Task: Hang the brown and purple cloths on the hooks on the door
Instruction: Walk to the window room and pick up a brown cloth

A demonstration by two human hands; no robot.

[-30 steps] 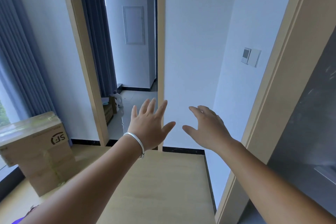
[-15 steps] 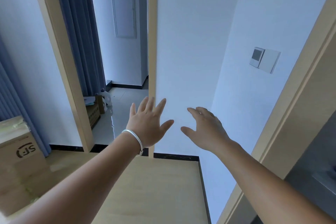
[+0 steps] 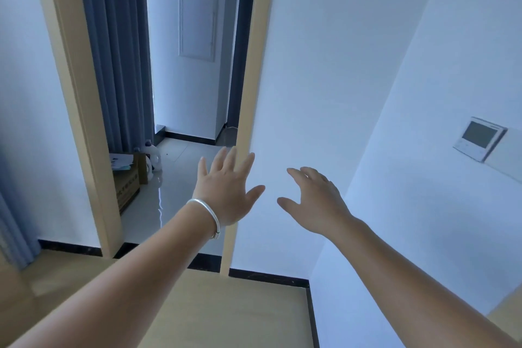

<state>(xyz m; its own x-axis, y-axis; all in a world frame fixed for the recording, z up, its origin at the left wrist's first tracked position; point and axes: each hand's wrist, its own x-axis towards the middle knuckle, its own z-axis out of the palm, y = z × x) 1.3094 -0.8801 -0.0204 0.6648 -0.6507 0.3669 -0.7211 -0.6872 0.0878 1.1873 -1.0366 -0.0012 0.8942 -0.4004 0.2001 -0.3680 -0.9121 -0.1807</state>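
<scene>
Both my arms stretch forward with nothing in them. My left hand [image 3: 226, 189], with a silver bangle on its wrist, has its fingers spread in front of the right post of a wooden door frame [image 3: 248, 110]. My right hand [image 3: 313, 203] is held out beside it, fingers apart, before a white wall [image 3: 324, 65]. No brown cloth, purple cloth, hooks or door leaf are in view.
An open doorway leads to a tiled hallway [image 3: 175, 195] with a blue curtain [image 3: 118, 51], a cardboard box [image 3: 127, 178] and a white jug [image 3: 154, 157]. A wall control panel [image 3: 478, 138] hangs at right. Wooden floor [image 3: 226, 313] lies below my arms.
The view has swung right and upward: the big cardboard box at left and the dark panel at right have left the frame. My hands keep the same spread pose.
</scene>
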